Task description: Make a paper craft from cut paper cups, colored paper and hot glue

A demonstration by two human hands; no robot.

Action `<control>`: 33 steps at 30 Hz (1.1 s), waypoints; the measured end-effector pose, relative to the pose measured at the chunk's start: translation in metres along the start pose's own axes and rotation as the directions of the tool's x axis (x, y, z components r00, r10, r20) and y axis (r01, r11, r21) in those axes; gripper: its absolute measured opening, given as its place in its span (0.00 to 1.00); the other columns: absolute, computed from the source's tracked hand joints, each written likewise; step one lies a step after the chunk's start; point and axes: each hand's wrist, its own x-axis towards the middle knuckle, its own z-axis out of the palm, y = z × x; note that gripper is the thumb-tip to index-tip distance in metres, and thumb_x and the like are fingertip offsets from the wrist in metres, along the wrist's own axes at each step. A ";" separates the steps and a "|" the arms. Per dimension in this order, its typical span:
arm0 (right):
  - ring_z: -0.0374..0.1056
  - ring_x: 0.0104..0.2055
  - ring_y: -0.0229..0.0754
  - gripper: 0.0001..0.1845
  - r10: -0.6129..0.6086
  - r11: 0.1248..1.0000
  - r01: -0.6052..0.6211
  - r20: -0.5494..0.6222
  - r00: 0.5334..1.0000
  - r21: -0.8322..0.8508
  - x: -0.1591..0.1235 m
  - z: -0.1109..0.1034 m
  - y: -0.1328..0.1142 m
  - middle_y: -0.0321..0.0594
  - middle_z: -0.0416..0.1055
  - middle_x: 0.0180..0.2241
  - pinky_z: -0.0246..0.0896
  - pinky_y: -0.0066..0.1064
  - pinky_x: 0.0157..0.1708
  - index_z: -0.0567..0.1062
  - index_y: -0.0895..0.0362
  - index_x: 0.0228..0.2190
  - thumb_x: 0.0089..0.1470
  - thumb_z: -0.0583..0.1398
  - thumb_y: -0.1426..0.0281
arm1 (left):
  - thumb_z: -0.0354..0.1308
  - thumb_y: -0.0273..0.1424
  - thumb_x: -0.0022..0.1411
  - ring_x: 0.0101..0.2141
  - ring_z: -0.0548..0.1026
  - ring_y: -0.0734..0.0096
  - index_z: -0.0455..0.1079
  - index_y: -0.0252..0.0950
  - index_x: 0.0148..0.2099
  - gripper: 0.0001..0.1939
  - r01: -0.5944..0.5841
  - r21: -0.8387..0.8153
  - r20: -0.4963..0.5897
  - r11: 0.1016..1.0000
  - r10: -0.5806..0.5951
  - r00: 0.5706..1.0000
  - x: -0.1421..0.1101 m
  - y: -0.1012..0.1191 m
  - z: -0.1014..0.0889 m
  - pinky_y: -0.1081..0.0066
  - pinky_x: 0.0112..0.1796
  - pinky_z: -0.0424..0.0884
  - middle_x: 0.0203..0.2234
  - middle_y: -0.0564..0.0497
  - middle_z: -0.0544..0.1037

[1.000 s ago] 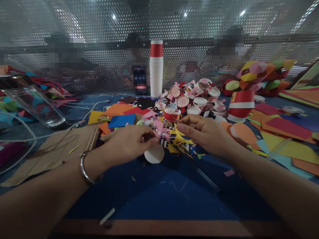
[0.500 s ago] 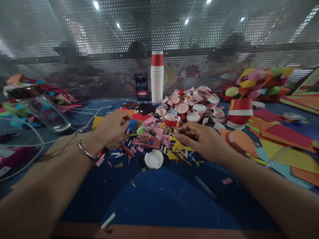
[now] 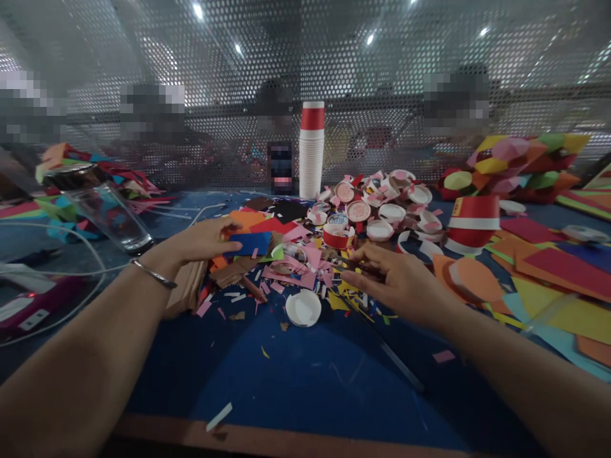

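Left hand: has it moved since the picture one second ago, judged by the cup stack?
Yes. Against the cup stack, the left hand has moved left and farther from the wearer, from by the white disc to the blue paper.

Clear bottle (image 3: pixel 112 216) near a purple device (image 3: pixel 48 302)

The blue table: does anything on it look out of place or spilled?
Paper scraps look spilled, scattered loosely beyond the white dish. One white strip looks stray, lying apart at the table's front edge.
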 end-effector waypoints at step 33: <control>0.71 0.33 0.43 0.25 0.133 0.929 -0.099 -0.071 0.989 0.356 0.005 0.004 -0.002 0.41 0.79 0.34 0.65 0.32 0.31 0.78 0.54 0.41 0.57 0.66 0.46 | 0.71 0.32 0.55 0.30 0.81 0.70 0.72 0.37 0.48 0.19 0.095 -0.913 0.160 0.397 0.132 0.978 -0.033 0.124 0.068 0.70 0.33 0.79 0.34 0.50 0.82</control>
